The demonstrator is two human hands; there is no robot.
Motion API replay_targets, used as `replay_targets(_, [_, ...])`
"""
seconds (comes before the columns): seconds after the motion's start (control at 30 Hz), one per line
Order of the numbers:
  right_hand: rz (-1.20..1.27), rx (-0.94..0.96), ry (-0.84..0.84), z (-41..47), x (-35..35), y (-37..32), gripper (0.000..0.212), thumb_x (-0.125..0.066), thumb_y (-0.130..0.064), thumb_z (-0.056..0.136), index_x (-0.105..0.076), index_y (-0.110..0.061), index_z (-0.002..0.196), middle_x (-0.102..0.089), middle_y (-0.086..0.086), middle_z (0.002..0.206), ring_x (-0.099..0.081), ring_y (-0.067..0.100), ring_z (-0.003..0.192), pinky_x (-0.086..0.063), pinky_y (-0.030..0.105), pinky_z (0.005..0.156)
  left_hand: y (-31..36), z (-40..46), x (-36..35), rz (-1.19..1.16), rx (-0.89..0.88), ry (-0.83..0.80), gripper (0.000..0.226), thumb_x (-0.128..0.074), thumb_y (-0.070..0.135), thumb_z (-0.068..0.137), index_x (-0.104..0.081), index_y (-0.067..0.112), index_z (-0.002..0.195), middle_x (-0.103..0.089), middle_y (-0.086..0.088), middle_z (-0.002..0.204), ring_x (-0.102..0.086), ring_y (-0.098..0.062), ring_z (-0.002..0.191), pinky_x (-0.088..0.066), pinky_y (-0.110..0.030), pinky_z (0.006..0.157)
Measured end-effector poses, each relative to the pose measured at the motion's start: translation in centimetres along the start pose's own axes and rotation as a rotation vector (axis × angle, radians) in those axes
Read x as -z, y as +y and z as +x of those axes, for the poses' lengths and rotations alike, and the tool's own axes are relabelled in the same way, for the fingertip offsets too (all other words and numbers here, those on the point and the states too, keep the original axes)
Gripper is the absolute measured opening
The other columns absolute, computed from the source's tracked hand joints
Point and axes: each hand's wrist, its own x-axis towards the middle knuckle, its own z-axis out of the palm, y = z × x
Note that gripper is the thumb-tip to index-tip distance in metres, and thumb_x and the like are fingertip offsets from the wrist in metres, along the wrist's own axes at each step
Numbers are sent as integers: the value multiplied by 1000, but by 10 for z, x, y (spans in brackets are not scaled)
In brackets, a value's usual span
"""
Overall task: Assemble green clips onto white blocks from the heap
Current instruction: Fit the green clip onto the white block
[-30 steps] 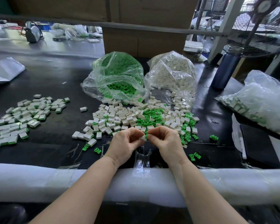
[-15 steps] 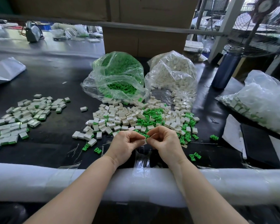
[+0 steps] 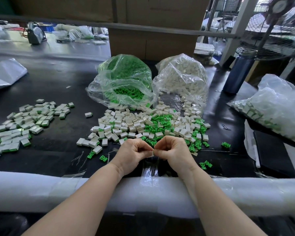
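Observation:
My left hand (image 3: 133, 155) and my right hand (image 3: 174, 153) meet fingertip to fingertip just in front of the heap, above the black table. Between them they pinch a small white block (image 3: 152, 152), mostly hidden by the curled fingers; whether a green clip sits in it I cannot tell. The heap of loose white blocks (image 3: 126, 124) mixed with green clips (image 3: 158, 124) spreads right behind the hands. A pile of assembled blocks with green ends (image 3: 24, 123) lies at the left.
A clear bag of green clips (image 3: 124, 80) and a clear bag of white blocks (image 3: 182, 79) stand open behind the heap. A blue bottle (image 3: 239, 70) and another bag (image 3: 278, 106) are at the right. A padded white rail (image 3: 41, 189) runs along the near edge. Stray clips (image 3: 205, 165) lie near my right wrist.
Both hands have slid slightly toward me and closed tighter together over the block. The heap and piles are unmoved.

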Motion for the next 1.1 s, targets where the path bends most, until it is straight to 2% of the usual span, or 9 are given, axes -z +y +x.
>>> replay_targets(0.23, [-51,-7,-39,0,1,1,18,-73,6,71,-65,-10,70,-64,2,65,-56,7,59,-49,18,59,-2,0,0,42,-40,-26,7,-70,-2,76,-71,2,82,-60,6,74,-56,-4,72,-44,-9,74])
replay_targets(0.4, [-32,-6,37,1,-2,2,17,-73,5,73,-65,-10,71,-65,4,66,-59,10,60,-51,21,60,-2,0,-2,66,-56,24,8,-71,5,78,-71,6,86,-63,5,76,-59,-7,75,-48,-13,76])
replay_targets(0.57, [88,-27,103,3,-2,3,8,-70,3,76,-66,-3,76,-65,8,65,-60,10,55,-44,13,50,-2,-1,-3,185,-84,16,26,-76,8,74,-69,10,99,-63,5,81,-58,-7,75,-44,-7,71])
replay_targets(0.7, [164,-3,100,1,0,2,5,-67,-3,82,-67,-5,78,-66,4,62,-60,6,51,-47,16,50,-2,-1,-4,106,-87,25,16,-65,12,85,-65,10,101,-69,-4,88,-63,-15,80,-50,-21,79])
replay_targets(0.77, [185,0,90,0,0,2,7,-66,-3,83,-67,-6,77,-66,3,61,-60,7,52,-48,16,51,-2,0,-3,47,-69,23,7,-58,12,90,-63,10,94,-67,-1,81,-60,-8,72,-49,-21,75])
replay_targets(0.83, [151,2,84,1,0,2,11,-65,-2,84,-65,-8,75,-65,3,61,-60,8,52,-47,16,50,-3,1,-3,7,-53,10,8,-55,11,91,-62,13,89,-64,4,74,-55,2,64,-46,-14,71])
replay_targets(0.93, [79,-13,81,3,-3,2,13,-64,-4,85,-63,-10,74,-63,1,61,-56,0,48,-45,14,49,-3,0,-3,-28,-23,5,10,-55,11,91,-65,14,89,-64,5,70,-56,3,62,-45,-10,67])
replay_targets(1.1, [-37,-22,57,5,-5,4,19,-64,-9,86,-62,-17,68,-59,-1,59,-49,6,51,-43,18,51,-3,0,-1,1,-12,-29,14,-55,13,92,-68,10,93,-67,-6,79,-59,-12,75,-48,-26,78])
